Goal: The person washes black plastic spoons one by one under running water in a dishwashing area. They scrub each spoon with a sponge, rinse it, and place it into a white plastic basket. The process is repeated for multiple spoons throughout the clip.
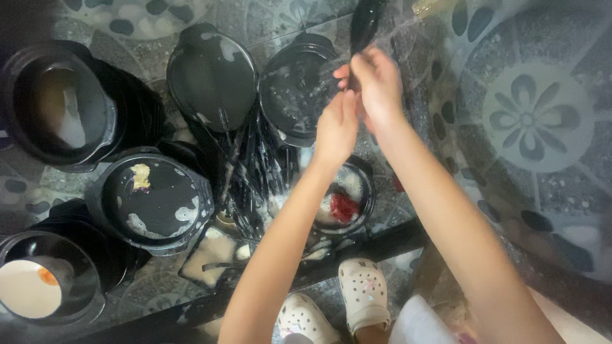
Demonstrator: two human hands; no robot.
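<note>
Head view: both hands (360,95) hold black ladle (364,22) upright, bowl end up.

No packages, labels, signs or screens appear here, as far as the dim view allows.

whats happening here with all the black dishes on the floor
A person crouches over a patterned tiled floor, both hands raised on a long black utensil under a thin stream of water. The right hand grips it; the left hand touches it lower down. Soapy black bowls and black chopsticks lie below.
</note>
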